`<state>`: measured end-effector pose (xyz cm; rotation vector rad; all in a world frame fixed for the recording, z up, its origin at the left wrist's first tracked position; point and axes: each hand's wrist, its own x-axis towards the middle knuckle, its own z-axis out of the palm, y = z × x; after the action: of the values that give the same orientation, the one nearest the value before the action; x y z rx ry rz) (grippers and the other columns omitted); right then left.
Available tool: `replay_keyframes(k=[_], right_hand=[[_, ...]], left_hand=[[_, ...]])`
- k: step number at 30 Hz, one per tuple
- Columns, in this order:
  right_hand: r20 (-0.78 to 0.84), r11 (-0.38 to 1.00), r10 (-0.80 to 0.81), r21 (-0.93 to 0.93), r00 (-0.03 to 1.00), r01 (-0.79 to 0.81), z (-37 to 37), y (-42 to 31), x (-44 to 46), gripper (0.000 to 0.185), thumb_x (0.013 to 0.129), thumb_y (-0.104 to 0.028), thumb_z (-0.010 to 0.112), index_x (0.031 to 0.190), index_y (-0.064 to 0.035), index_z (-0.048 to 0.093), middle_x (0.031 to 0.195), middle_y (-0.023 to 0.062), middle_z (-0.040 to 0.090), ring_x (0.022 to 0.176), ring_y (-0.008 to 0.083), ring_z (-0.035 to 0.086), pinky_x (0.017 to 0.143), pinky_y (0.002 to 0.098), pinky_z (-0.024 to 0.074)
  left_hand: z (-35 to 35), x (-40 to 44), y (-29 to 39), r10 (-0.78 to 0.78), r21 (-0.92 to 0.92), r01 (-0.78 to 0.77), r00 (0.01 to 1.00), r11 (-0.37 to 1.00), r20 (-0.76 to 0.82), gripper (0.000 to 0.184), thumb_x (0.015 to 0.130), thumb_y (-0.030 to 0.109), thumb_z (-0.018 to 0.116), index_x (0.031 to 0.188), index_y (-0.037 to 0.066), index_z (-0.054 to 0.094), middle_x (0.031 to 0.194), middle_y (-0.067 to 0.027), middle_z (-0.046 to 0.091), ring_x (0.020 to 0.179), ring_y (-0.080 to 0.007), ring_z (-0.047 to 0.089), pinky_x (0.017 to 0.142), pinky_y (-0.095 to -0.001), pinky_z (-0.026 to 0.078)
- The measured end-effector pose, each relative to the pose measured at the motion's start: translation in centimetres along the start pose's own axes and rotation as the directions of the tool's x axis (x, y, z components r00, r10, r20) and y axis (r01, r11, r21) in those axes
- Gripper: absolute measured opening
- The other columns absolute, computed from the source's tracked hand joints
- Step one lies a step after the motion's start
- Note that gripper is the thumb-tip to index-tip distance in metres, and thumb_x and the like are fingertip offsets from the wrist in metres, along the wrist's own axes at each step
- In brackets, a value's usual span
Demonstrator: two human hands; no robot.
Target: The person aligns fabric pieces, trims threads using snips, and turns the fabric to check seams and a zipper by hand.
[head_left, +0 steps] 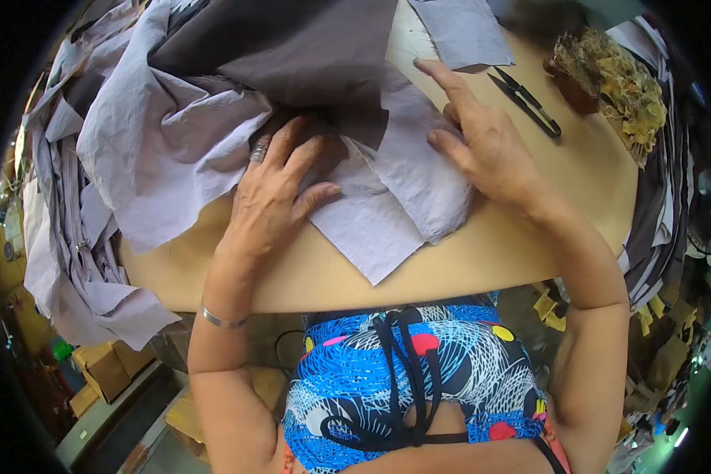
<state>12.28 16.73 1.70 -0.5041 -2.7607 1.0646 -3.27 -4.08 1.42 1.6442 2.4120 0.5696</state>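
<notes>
My left hand (272,186), with a ring and a bracelet, lies on grey fabric with its thumb spread. Its fingertips reach to the edge of a dark brown cloth piece (292,55), where they are partly hidden. Under and beside the hand is a light grey fabric piece (371,229) with a seam or fold across it. My right hand (486,146) rests at the right edge of this fabric, index finger stretched forward and thumb apart; its other fingers are curled and partly hidden. No held thing shows in it. Black thread snips (527,103) lie to its right.
A large grey cloth (174,150) and stacked strips hang over the table's left side. Another grey piece (466,35) lies at the back. A bundle of yellowish thread scraps (624,87) sits at the right, beside more hanging fabric (660,213). Cardboard boxes (103,371) stand below left.
</notes>
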Motion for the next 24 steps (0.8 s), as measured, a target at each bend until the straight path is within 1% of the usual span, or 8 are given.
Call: replay_keyframes(k=[3,7,10,11,14,17,21,24], right_hand=[[-0.165,0.979,-0.176,-0.132,0.971,0.155,1.7,0.9,-0.4,0.071,0.079,-0.002,0.061,0.142,-0.0174,0.034,0.08,0.0115,0.061,0.059,0.0305,0.058,0.058,0.0371,0.0508],[-0.269,0.864,-0.476,-0.319,0.838,0.389,3.2,2.0,-0.2,0.065,0.083,-0.009,0.054,0.144,-0.0203,0.033,0.069,0.0087,0.056,0.05,0.0272,0.058,0.045,0.0379,0.05],[-0.238,0.818,-0.518,-0.418,0.822,0.395,3.2,2.0,-0.4,0.064,0.083,-0.008,0.053,0.143,-0.0186,0.035,0.067,0.0063,0.054,0.048,0.0249,0.057,0.043,0.0362,0.0495],[-0.223,0.806,-0.521,-0.446,0.824,0.389,3.2,2.1,-0.5,0.064,0.082,-0.008,0.053,0.143,-0.018,0.035,0.066,0.0058,0.053,0.047,0.0246,0.056,0.043,0.0361,0.0494],[-0.279,0.839,-0.517,-0.35,0.809,0.415,3.5,2.3,-0.2,0.066,0.081,-0.007,0.053,0.144,-0.0183,0.034,0.066,0.0063,0.053,0.048,0.0246,0.057,0.043,0.0362,0.0495],[-0.186,0.897,-0.39,-0.296,0.902,0.328,2.9,1.8,-0.2,0.061,0.081,-0.004,0.061,0.138,-0.0181,0.044,0.108,0.0132,0.064,0.066,0.0297,0.064,0.055,0.0379,0.0534],[-0.153,0.943,-0.297,-0.201,0.943,0.264,2.2,1.4,-0.3,0.067,0.079,-0.003,0.063,0.14,-0.0177,0.038,0.117,0.0146,0.061,0.074,0.033,0.065,0.062,0.039,0.0542],[-0.018,0.988,-0.154,-0.019,0.988,0.154,0.5,0.3,-0.6,0.071,0.078,-0.002,0.063,0.142,-0.0165,0.034,0.123,0.0152,0.057,0.088,0.0362,0.063,0.073,0.0405,0.0532]], left_hand=[[0.4,0.3,0.9,0.39,0.291,-0.34,0.911,0.894,-0.136,0.04,0.072,0.022,0.07,0.112,0.026,0.065,0.138,-0.0095,0.044,0.123,-0.0355,0.044,0.1,-0.0403,0.04],[1.4,1.6,4.5,0.401,0.318,-0.365,0.914,0.875,-0.056,0.032,0.075,0.025,0.062,0.107,0.026,0.067,0.135,-0.0052,0.049,0.12,-0.0267,0.045,0.1,-0.0493,0.035],[1.0,3.5,1.4,0.352,0.611,-0.236,0.933,0.756,-0.076,0.031,0.077,0.029,0.064,0.102,0.011,0.068,0.109,-0.0026,0.057,0.108,-0.0257,0.049,0.091,-0.045,0.036],[-0.3,4.4,-0.3,0.403,0.627,-0.178,0.884,0.759,-0.237,0.031,0.081,0.028,0.063,0.102,0.006,0.067,0.098,-0.0021,0.056,0.107,-0.023,0.05,0.088,-0.0426,0.037],[-2.6,5.9,-5.7,0.216,0.715,0.15,0.894,0.683,-0.393,0.024,0.085,0.023,0.06,0.105,0.011,0.066,0.118,-0.0024,0.057,0.109,-0.0213,0.053,0.09,-0.0384,0.036],[-3.0,5.4,-5.3,0.263,0.749,0.23,0.839,0.622,-0.477,0.024,0.082,0.017,0.062,0.104,0.01,0.065,0.114,-0.002,0.059,0.11,-0.0214,0.052,0.094,-0.0373,0.034],[-0.2,2.4,1.5,0.571,0.379,-0.458,0.774,0.804,-0.275,0.022,0.071,0.009,0.064,0.093,0.009,0.066,0.104,-0.0102,0.06,0.093,-0.0294,0.059,0.078,-0.0393,0.05],[2.6,0.4,5.6,0.439,0.125,-0.433,0.898,0.893,-0.031,0.031,0.071,0.015,0.059,0.101,0.009,0.06,0.104,-0.0071,0.055,0.101,-0.0231,0.056,0.087,-0.0384,0.045]])
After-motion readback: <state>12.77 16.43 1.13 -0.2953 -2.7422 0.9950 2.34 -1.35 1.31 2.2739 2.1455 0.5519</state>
